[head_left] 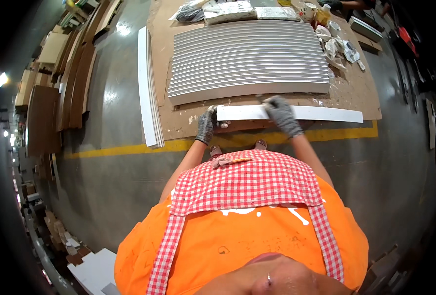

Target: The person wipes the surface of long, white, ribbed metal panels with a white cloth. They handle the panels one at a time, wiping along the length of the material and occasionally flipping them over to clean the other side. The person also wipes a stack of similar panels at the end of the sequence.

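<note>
A long, narrow white board (326, 114) lies crosswise in front of me, near the table's front edge. My left hand (206, 127), in a grey knit glove, is closed at the board's left end. My right hand (282, 117), gloved the same way, is over the board left of its middle. Motion smears its fingers, which look curled together. Something thin and dark juts out by them, too blurred to name. Just beyond the board sits a broad stack of silvery-grey strips (247, 59), laid side by side.
Several white boards (149, 93) stand stacked along the left of the brown cardboard-covered table (178, 129). Wrapped packs (229, 12), a yellowish bottle (322, 15) and crumpled rags (333, 48) lie at the back. Brown panels (75, 83) lean far left. A yellow line (105, 152) crosses the floor.
</note>
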Available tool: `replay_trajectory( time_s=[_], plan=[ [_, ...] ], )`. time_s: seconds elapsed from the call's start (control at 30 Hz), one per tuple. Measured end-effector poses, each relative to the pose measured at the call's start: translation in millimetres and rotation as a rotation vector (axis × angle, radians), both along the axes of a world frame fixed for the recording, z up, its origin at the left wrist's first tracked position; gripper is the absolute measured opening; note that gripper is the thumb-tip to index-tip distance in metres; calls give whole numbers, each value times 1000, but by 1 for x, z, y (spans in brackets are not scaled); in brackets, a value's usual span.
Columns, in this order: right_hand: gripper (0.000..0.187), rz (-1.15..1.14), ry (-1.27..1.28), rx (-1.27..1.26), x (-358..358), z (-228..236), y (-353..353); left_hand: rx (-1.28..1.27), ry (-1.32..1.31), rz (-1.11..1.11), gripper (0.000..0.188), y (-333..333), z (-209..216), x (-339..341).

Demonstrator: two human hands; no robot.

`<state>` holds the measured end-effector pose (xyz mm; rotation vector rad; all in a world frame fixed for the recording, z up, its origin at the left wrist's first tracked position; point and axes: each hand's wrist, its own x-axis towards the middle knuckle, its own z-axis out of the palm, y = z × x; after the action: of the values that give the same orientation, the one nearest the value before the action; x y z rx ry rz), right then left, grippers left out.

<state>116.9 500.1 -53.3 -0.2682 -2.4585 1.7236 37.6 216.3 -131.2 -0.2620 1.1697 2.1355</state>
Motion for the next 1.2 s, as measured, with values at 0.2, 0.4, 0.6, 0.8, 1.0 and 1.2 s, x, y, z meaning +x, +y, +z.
replay_trajectory(
  time_s=[0.2, 0.4, 0.6, 0.8, 1.0, 1.2],
  plan=[
    [19, 216, 65, 517, -17, 14, -121, -298, 53, -109, 52, 10, -2, 1],
    [16, -64, 48, 646, -3, -12, -122, -1201, 1300, -476, 56, -13, -35, -7],
    [13, -561, -20, 1535, 72, -71, 89, -636, 819, -187, 40, -3, 4, 5],
    [22, -780, 50, 996, 121, -24, 224, -612, 826, -97, 32, -6, -12, 2],
    [20, -162, 12, 965, 25, -44, -3, -693, 873, -49, 30, 7, 8, 10],
    [10, -303, -81, 1117, 59, -52, 57, -524, 525, 106, 29, 27, 44, 26]
  ],
)
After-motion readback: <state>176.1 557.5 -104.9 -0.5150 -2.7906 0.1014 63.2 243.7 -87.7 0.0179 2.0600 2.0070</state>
